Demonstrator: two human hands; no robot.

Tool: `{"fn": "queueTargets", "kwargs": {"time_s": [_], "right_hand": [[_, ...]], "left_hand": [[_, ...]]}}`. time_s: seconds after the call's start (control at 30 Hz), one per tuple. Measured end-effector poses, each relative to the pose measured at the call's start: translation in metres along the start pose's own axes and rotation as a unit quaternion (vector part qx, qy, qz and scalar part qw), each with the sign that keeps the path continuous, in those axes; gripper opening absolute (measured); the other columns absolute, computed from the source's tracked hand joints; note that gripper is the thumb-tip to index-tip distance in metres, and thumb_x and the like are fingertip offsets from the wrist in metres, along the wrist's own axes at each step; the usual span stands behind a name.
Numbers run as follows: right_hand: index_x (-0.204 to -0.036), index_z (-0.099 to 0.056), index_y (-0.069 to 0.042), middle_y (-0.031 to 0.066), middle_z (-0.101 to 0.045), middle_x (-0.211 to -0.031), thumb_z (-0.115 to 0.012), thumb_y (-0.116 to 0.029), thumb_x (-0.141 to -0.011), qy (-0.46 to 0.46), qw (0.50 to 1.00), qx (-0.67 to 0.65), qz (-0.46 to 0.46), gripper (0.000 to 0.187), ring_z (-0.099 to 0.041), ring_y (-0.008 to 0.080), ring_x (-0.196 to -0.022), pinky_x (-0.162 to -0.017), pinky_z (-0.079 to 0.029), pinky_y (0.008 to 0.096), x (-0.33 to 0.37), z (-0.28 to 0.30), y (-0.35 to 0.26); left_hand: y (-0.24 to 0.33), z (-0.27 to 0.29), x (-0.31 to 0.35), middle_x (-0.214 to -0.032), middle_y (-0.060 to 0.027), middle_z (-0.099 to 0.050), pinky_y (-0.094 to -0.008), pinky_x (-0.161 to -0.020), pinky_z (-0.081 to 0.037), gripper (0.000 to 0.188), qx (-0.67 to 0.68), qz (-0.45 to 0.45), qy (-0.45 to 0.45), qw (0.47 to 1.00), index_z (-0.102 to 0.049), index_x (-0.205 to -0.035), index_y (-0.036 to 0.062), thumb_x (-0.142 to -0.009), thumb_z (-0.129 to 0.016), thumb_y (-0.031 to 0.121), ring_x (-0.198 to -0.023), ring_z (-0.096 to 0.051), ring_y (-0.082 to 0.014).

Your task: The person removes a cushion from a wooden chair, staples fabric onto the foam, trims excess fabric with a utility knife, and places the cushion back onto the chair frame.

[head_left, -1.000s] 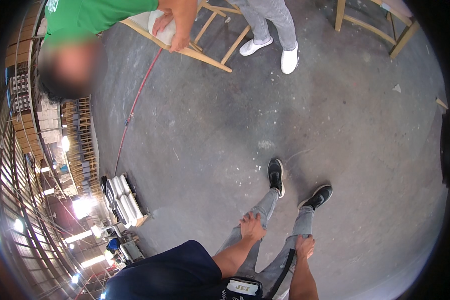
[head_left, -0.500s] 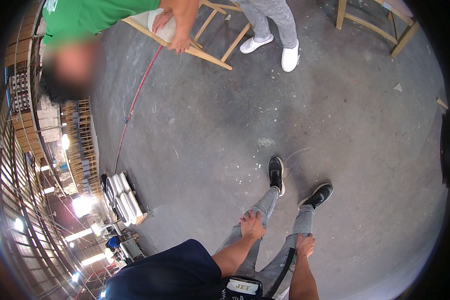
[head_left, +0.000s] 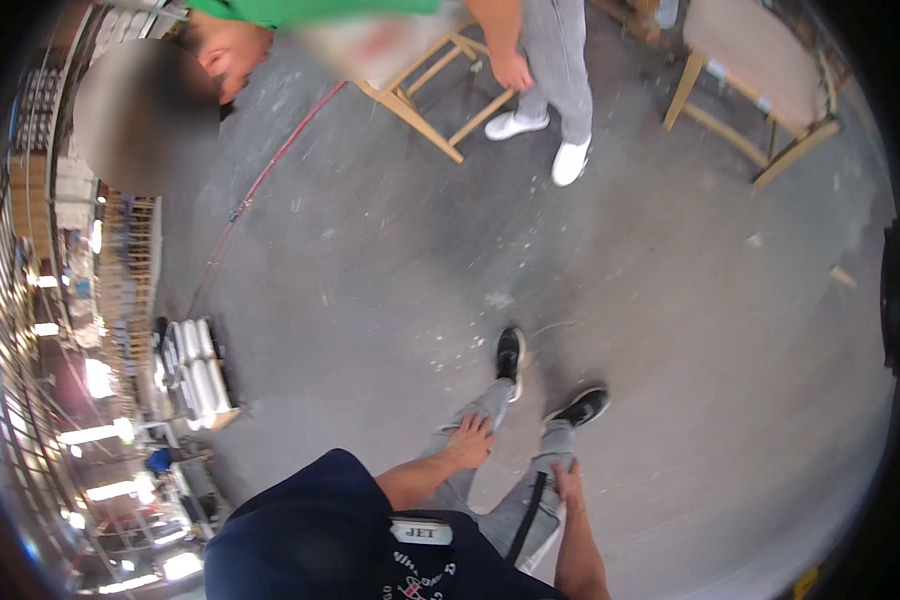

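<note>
My left hand [head_left: 468, 440] lies on my left knee, over the grey jeans [head_left: 450, 487], with its fingers spread. Against the outer side of my right knee rests my right hand [head_left: 568, 482], fingers stretched out along the cloth. Neither hand holds anything. A black strap [head_left: 532, 515] hangs down over my right thigh, and a pale rectangular piece [head_left: 422, 532] shows at my dark shirt. My feet are in black shoes [head_left: 510, 355] on the grey floor.
A co-worker in a green shirt [head_left: 320, 10] leans over a wooden chair frame [head_left: 425, 120], beside another person's white shoes [head_left: 572, 162]. An upholstered chair [head_left: 760, 60] stands far right. A red hose [head_left: 285, 150] crosses the floor; white stacked rolls [head_left: 202, 375] lie at left.
The view has shifted, bringing more of the right chair into sight. The co-worker bends further across the chair, one hand now beside the other person's trousers. My hands stay on my knees.
</note>
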State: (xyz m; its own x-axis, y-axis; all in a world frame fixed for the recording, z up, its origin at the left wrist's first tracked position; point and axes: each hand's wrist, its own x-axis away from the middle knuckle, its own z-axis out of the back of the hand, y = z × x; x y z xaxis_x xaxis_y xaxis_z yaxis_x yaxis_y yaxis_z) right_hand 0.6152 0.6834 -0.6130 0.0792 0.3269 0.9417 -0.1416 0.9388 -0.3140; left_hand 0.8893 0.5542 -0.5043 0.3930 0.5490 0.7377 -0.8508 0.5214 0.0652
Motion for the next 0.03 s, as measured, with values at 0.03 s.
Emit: {"fn": "queueTargets", "kwargs": {"time_s": [0.03], "right_hand": [[-0.160, -0.023, 0.006, 0.0260, -0.044, -0.155, -0.067, -0.045, -0.095, -0.050, 0.996, -0.073, 0.017, 0.093, -0.047, 0.0314, -0.141, -0.116, -0.039, 0.0397, 0.0048, 0.0024, 0.0308]], "left_hand": [[0.0066, -0.0076, 0.0127, -0.140, -0.0268, -0.052, -0.0676, -0.112, -0.032, 0.053, -0.057, -0.057, 0.018, 0.997, -0.068, -0.126, 0.0060, -0.085, -0.070, 0.040, -0.137, -0.040, -0.0527]]}}
